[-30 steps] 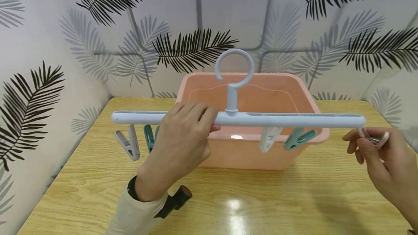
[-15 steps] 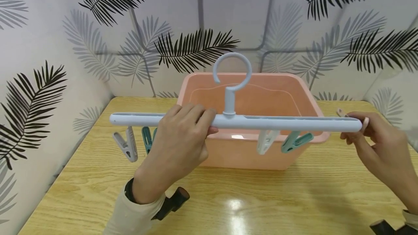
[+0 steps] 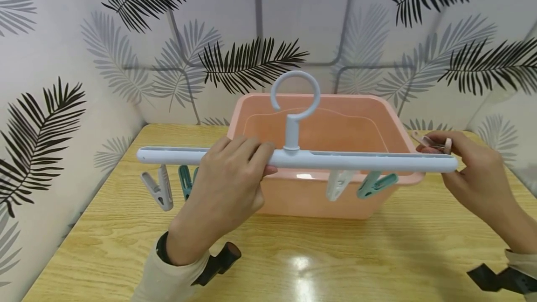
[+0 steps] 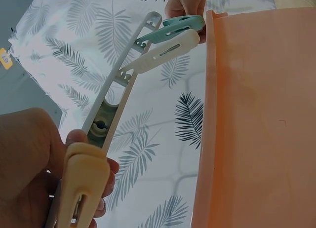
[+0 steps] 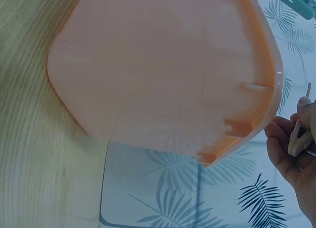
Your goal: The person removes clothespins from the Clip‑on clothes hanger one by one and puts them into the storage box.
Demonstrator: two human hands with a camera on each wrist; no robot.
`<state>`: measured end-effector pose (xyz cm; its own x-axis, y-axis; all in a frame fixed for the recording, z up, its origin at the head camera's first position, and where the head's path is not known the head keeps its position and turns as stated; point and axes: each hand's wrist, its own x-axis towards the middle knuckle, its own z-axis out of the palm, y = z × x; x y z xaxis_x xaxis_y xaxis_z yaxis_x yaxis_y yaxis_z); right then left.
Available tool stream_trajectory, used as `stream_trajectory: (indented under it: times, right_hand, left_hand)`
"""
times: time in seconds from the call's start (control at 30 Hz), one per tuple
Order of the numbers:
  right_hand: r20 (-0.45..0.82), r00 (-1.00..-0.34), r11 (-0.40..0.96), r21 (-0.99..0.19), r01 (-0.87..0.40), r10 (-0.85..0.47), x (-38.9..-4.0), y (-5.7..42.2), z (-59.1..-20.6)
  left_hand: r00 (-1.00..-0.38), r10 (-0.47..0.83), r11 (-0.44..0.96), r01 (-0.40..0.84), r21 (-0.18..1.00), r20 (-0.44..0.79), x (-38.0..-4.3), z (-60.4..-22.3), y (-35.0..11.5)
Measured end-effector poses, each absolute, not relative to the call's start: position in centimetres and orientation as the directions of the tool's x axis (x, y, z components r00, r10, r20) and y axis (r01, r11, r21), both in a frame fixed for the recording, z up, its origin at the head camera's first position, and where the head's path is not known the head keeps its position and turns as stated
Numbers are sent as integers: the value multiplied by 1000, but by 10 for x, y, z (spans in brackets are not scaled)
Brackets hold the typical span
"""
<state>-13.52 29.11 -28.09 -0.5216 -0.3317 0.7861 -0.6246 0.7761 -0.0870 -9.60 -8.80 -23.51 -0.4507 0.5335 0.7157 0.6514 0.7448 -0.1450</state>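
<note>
My left hand [image 3: 226, 195] grips the bar of a pale blue clip hanger [image 3: 361, 160], left of its ring hook. Clothespins hang under the bar: a grey one [image 3: 161, 195] and a teal one [image 3: 185, 181] on the left, a white one [image 3: 338, 185] and another teal one [image 3: 377, 185] on the right. In the left wrist view a beige clothespin [image 4: 84, 183] overlaps the left fingers. My right hand [image 3: 482, 171] pinches a loose pale clothespin [image 3: 430, 141] just behind the bar's right end; the right wrist view shows that clothespin between thumb and fingers.
Behind the hanger a pink plastic basin [image 3: 319, 199] stands on the wood-grain table [image 3: 335, 264]. A leaf-patterned covering [image 3: 222, 13] rises behind and at the sides. Black camera mounts [image 3: 220, 262] are strapped to both wrists.
The right hand has moved left and up with its clothespin, from under the hanger's right end to behind it. The left hand and hanger have shifted slightly left and down.
</note>
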Motion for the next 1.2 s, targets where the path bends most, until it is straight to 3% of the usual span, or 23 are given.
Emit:
stream_trajectory:
  times: [0.87,1.2]
  right_hand:
    - [770,-363,651,87,-754,-524,-170,264,-263]
    - [761,-338,592,75,-802,-554,-177,249,-257]
  left_hand:
    - [-443,531,744,651,-148,722,-93,-234,-90]
    - [-462,537,747,649,-144,705,-90,-232,-92]
